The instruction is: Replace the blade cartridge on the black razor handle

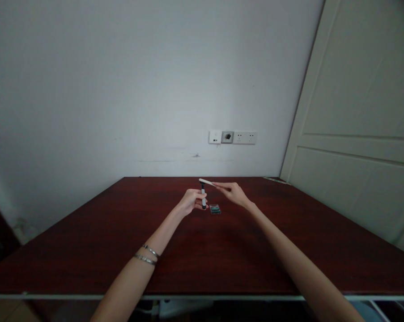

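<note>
My left hand is closed around a short upright handle, grey-white with black ends, held above the table. A thin white flat piece lies across the handle's black top, tilted down to the right. My right hand is closed on the right end of that flat piece, fingers stretched together and palm down. Whether the piece is fixed to the handle, I cannot tell. Just right of my left fingertips, a small clear case with something teal in it lies on the table.
The dark red wooden table reaches back to a pale wall with sockets and a switch plate. A pale panelled door stands along the right side. A flat strip lies at the far right corner.
</note>
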Tool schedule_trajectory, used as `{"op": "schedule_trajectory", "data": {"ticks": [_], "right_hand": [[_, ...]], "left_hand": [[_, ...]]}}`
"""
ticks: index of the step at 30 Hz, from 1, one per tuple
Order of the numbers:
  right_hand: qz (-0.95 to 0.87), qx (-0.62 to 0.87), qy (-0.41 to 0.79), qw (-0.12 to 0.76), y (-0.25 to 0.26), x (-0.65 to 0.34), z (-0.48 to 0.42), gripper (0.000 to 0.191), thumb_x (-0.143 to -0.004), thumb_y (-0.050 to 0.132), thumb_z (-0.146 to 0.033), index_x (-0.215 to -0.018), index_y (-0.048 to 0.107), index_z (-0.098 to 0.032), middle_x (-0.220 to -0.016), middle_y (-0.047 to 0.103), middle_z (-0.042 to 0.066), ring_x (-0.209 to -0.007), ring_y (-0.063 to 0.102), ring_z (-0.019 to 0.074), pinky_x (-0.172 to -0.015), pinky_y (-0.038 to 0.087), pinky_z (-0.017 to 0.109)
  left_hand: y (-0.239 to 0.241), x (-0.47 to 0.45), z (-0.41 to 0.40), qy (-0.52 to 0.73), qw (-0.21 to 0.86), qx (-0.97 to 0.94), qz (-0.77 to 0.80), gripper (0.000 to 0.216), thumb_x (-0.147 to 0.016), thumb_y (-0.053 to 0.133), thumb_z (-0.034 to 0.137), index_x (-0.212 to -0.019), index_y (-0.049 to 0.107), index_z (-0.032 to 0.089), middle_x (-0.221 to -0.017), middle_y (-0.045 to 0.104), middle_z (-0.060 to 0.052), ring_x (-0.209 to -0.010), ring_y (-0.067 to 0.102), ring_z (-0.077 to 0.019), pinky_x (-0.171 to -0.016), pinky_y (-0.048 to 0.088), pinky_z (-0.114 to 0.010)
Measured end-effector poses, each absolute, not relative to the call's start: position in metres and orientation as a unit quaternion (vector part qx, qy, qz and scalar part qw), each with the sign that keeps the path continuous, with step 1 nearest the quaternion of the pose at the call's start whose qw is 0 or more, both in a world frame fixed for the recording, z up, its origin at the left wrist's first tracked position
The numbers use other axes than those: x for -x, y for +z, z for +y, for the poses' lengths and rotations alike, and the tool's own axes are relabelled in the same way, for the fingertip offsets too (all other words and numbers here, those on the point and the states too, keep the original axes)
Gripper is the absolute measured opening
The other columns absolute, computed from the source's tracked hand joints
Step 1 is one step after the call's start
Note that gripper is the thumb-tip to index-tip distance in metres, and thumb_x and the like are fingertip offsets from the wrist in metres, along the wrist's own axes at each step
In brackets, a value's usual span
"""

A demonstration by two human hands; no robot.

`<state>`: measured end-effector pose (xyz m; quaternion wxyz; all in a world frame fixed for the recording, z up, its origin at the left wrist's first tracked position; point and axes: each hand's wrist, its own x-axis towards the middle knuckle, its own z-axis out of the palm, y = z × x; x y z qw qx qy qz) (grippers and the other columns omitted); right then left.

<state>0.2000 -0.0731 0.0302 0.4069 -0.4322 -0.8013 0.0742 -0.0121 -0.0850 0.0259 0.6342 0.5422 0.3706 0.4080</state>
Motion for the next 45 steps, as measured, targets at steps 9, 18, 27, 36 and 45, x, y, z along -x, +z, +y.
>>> {"op": "schedule_trajectory", "data": {"ticks": [9, 18, 27, 36, 45], "right_hand": [[-0.820, 0.396, 0.109, 0.397, 0.029, -0.207, -0.070, 0.033, -0.084, 0.050, -0.038, -0.113, 0.061, -0.027, -0.111, 0.064, 0.002, -0.101, 0.060, 0.0214, -0.085, 0.045, 0.032], [-0.817, 0.422, 0.069, 0.387, 0.037, -0.209, -0.071, 0.033, -0.081, 0.054, -0.039, -0.111, 0.063, -0.027, -0.099, 0.069, 0.001, -0.090, 0.064, 0.0225, -0.076, 0.049, 0.031], [-0.792, 0.404, 0.101, 0.447, 0.029, -0.199, -0.066, 0.032, -0.079, 0.056, -0.038, -0.109, 0.064, -0.029, -0.102, 0.068, 0.000, -0.098, 0.062, 0.0245, -0.082, 0.049, 0.036], [-0.778, 0.388, 0.159, 0.467, 0.028, -0.202, -0.069, 0.032, -0.078, 0.057, -0.037, -0.107, 0.066, -0.025, -0.106, 0.066, 0.002, -0.098, 0.061, 0.0250, -0.086, 0.047, 0.038], [-0.781, 0.387, 0.172, 0.460, 0.031, -0.200, -0.076, 0.032, -0.080, 0.054, -0.038, -0.108, 0.065, -0.026, -0.109, 0.065, 0.000, -0.103, 0.059, 0.0241, -0.092, 0.043, 0.040]], "left_hand": [[0.023, 0.013, -0.083, 0.408, 0.638, -0.539, 0.369, 0.009, -0.069, 0.061, 0.015, -0.073, 0.054, 0.009, -0.056, 0.061, -0.004, -0.046, 0.061, -0.0154, -0.045, 0.050, -0.025], [0.026, 0.013, -0.085, 0.388, 0.642, -0.549, 0.370, 0.011, -0.069, 0.061, 0.017, -0.074, 0.054, 0.010, -0.057, 0.061, -0.004, -0.048, 0.063, -0.0163, -0.044, 0.049, -0.024], [0.027, 0.014, -0.085, 0.381, 0.630, -0.562, 0.376, 0.012, -0.069, 0.060, 0.018, -0.076, 0.054, 0.011, -0.059, 0.061, -0.004, -0.048, 0.063, -0.0165, -0.044, 0.050, -0.024], [0.029, 0.013, -0.089, 0.380, 0.605, -0.581, 0.390, 0.013, -0.068, 0.061, 0.019, -0.077, 0.054, 0.012, -0.060, 0.061, -0.004, -0.049, 0.063, -0.0171, -0.045, 0.049, -0.025], [0.028, 0.015, -0.089, 0.376, 0.601, -0.593, 0.382, 0.014, -0.068, 0.061, 0.021, -0.076, 0.054, 0.012, -0.061, 0.061, -0.003, -0.050, 0.063, -0.0166, -0.046, 0.049, -0.025]]}}
